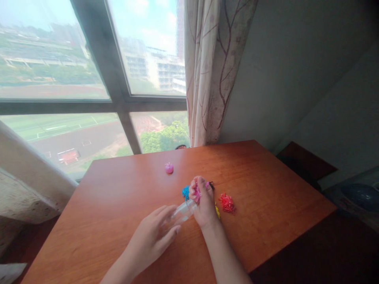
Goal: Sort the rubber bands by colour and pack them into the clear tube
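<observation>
L hand (156,230) has fingers curled round 1 clear tube (184,212); R hand (205,205), fingers folded on 1 pink bunch (197,193). Nr: 1 blue pile (185,192), 1 yel. pile (218,212), 1 red pile (227,203).

Observed, standing in the room: one clear, colourless, cylindrical container, plastic by its look (184,211), hand-held and slanted, its near end toward the person's left, its far end toward the right. Wall see-through, with pale glints; near part covered. One tangle of thin, pink, string-like pieces (197,193), also hand-held and bunched tight, sits just beyond the container's far end. Pink shows at two spots. Contact between pieces and container: cannot tell.
</observation>
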The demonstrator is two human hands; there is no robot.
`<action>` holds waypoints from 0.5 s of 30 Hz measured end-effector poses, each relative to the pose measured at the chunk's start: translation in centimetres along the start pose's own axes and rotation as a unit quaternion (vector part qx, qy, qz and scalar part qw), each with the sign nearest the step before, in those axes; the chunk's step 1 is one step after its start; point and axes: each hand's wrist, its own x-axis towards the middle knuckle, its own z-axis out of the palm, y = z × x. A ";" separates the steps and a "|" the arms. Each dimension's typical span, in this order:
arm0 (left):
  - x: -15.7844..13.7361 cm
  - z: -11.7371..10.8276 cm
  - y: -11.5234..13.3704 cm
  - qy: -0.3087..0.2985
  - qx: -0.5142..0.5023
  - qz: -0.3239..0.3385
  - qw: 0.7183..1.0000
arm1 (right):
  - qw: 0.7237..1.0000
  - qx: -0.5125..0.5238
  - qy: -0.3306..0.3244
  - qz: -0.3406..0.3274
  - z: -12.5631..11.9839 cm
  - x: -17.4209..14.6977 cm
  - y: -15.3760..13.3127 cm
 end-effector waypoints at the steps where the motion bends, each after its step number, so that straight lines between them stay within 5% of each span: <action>1: 0.0 0.1 0.0 -0.002 0.000 0.001 1.000 | 1.000 -0.014 -0.004 -0.012 0.1 0.0 0.1; 15: 0.1 0.0 0.3 -0.019 -0.044 -0.034 0.998 | 0.997 -0.075 -0.008 -0.018 -0.1 -0.2 0.3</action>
